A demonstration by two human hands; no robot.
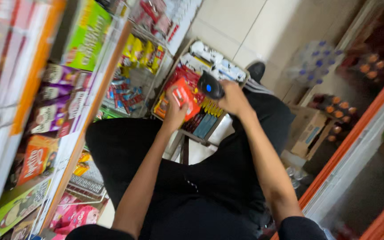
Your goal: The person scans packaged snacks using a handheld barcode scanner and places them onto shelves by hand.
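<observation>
Shop aisle, stocked shelves left. Left hand (174,111) grips flat red snack packet (186,95) over open cardboard box (201,89); right hand (233,98) clasps black handheld scanner (210,85). Best: scanner window square to packet's code, both steady.

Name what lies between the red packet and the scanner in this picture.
In the head view, only a narrow gap separates the red packet in the left hand from the scanner in the right hand; the box of goods shows through.
</observation>
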